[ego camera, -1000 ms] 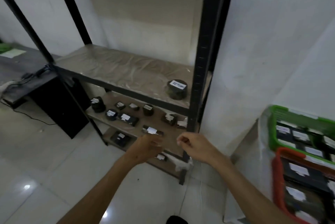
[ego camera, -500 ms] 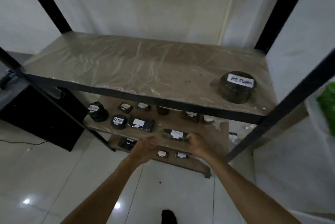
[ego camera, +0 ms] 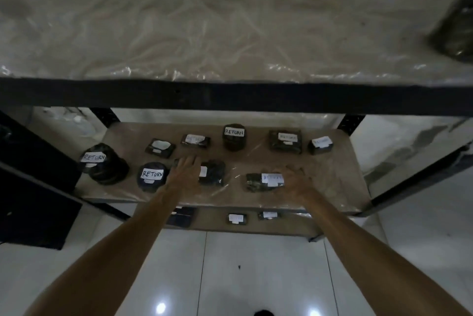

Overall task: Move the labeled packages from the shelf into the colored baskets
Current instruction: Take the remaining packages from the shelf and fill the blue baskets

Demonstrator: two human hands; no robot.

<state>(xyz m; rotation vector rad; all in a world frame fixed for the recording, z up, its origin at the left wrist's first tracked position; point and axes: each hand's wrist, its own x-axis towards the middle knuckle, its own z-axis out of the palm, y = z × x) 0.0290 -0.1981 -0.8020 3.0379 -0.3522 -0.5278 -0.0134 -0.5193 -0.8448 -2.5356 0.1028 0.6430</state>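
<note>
Several dark packages with white RETURN labels lie on the middle shelf (ego camera: 332, 182). My left hand (ego camera: 185, 171) reaches in with fingers spread over a flat dark package (ego camera: 212, 172) in the front row, beside a round package (ego camera: 151, 177). My right hand (ego camera: 298, 180) hovers open just right of another flat labeled package (ego camera: 265, 181); whether it touches it I cannot tell. Behind stand a round jar-like package (ego camera: 234, 136) and flat packages (ego camera: 285, 141) (ego camera: 320, 145) (ego camera: 195, 141). Neither hand holds anything. No basket shows.
A plastic-covered upper shelf (ego camera: 204, 29) overhangs the hands, with a dark round package (ego camera: 455, 31) at its right edge. The black front beam (ego camera: 230, 95) crosses above. A lower shelf (ego camera: 281, 226) carries small packages (ego camera: 236, 218). A black cabinet (ego camera: 30, 203) stands at left on white floor tiles.
The view moved closer and lower toward the middle shelf. Both hands went from loosely curled at the shelf's front edge to spread open over the front-row packages.
</note>
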